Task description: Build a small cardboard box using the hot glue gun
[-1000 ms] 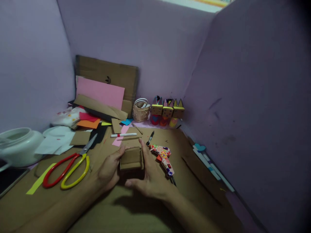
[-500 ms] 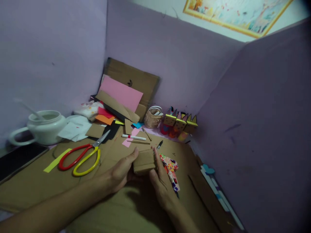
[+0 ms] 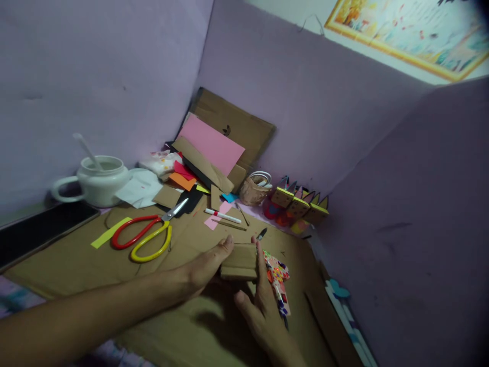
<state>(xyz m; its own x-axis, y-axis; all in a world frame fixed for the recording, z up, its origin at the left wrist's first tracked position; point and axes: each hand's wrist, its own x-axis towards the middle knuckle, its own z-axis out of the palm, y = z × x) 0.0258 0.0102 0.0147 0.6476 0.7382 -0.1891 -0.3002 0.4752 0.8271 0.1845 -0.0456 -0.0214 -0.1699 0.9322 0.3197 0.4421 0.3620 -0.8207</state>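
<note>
A small brown cardboard box [image 3: 239,261] is held above the worktop. My left hand [image 3: 206,267] grips it from the left, thumb along its near top edge and the other fingers hidden beneath or behind. Along the box's right side lie the straight fingers of my right hand [image 3: 263,300]; its thumb stands away from the box. Just beyond that hand, a floral-patterned glue gun [image 3: 278,278] rests on the cardboard sheet [image 3: 183,318]. Scissors [image 3: 153,229] with one red and one yellow handle lie left of my hands.
Behind the box lie a white marker [image 3: 222,216] and a craft knife or brush tip [image 3: 262,234]. Paper scraps and a pink sheet [image 3: 212,144] are heaped at the back. A white mug [image 3: 103,183] and a phone [image 3: 46,232] are left; decorated cups [image 3: 300,206] stand back right.
The view has shifted, so the table's things sit further right in the picture. My right thumb has come away from the box, while my left hand keeps hold of it.
</note>
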